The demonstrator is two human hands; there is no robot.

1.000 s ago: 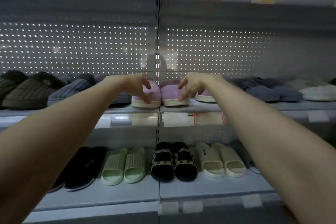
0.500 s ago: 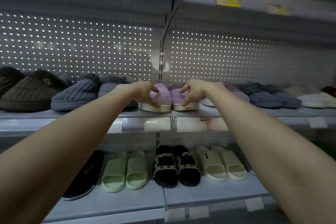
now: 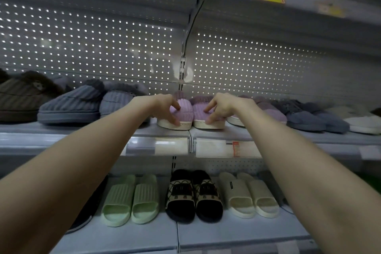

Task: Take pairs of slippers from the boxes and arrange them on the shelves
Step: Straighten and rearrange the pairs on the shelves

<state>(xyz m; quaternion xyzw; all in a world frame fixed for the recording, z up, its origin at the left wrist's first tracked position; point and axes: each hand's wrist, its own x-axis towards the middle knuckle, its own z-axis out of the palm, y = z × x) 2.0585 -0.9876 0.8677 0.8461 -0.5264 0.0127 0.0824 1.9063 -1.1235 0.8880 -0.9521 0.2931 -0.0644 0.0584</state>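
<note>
Barely moved, left hand (image 3: 165, 107) and right hand (image 3: 223, 107) pinch the purple slippers (image 3: 185, 112) at the shelf (image 3: 82, 129)'s front edge; align toes flush.

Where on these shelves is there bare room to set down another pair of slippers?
Lower shelf: the bare front strip before the green slides, black slides and cream slides. Middle shelf is crowded, grey slippers through purple slippers to white slippers.

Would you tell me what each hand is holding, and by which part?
Left hand grips the left purple slipper, right hand the right purple slipper, each round its toe end.
</note>
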